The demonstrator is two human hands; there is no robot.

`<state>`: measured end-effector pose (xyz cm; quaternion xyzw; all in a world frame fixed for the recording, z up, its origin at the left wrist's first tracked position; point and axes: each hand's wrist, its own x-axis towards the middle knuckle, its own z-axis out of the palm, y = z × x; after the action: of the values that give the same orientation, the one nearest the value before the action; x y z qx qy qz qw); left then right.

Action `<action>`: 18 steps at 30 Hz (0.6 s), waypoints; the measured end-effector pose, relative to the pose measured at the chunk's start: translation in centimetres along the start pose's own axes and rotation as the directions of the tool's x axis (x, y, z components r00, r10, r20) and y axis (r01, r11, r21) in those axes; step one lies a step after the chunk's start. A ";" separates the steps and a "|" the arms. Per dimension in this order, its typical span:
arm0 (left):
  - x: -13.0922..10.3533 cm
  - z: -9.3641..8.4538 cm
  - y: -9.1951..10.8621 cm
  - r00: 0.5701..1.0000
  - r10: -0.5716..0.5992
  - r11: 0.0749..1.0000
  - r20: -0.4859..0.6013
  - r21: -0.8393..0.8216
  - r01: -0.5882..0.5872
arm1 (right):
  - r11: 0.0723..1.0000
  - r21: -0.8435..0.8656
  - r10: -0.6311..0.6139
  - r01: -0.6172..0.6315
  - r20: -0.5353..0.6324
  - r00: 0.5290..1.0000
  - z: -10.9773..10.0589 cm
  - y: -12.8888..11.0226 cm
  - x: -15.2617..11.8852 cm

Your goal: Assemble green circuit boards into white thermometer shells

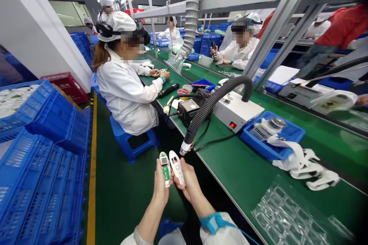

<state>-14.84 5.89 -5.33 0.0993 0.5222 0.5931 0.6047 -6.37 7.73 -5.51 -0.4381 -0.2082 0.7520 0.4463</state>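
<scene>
My left hand (160,189) holds a white shell half with a green circuit board and small display (165,167) inside it. Beside it my right hand (187,179) grips a white front cover with buttons (176,166). The two parts stand upright, side by side and almost touching, off the near edge of the green bench (244,168). A blue wrist strap (214,222) with a cord is on my right wrist. The nozzle of a black ribbed hose (201,116) hangs just above and right of the parts.
Stacked blue crates (40,183) fill the left. On the bench sit a white box with a red switch (234,113), a blue tray (273,134), white fabric straps (304,166) and a clear blister tray (287,214). A seated person in white (123,84) works ahead; others sit farther back.
</scene>
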 end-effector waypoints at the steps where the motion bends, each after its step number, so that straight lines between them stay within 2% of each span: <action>1: -0.1 0.6 -0.7 1.000 -0.025 1.000 0.018 0.009 0.025 | 1.000 -0.003 -0.016 0.016 -0.021 1.000 -0.8 -0.2 -0.6; 4: -0.6 2.3 -2.3 0.995 -0.079 0.997 0.058 0.030 0.078 | 0.997 -0.019 -0.073 0.072 -0.083 0.994 -2.6 -1.0 -2.1; 6: -0.8 2.6 -2.6 0.995 -0.084 0.996 0.059 0.031 0.082 | 0.995 -0.032 -0.094 0.092 -0.091 0.991 -2.7 -1.3 -2.4; 13: -0.2 0.4 -0.4 1.000 0.013 1.000 0.012 0.004 -0.013 | 0.997 -0.042 -0.063 0.061 -0.034 0.997 0.6 -0.1 -0.6; 18: -0.5 0.9 -0.9 0.999 0.008 1.000 0.048 0.026 -0.009 | 0.995 -0.060 -0.083 0.081 -0.036 0.996 -0.2 -0.5 -0.9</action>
<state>-13.49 5.63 -5.37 0.1238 0.5148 0.5863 0.6131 -5.75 7.23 -4.87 -0.4563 -0.2394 0.7181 0.4677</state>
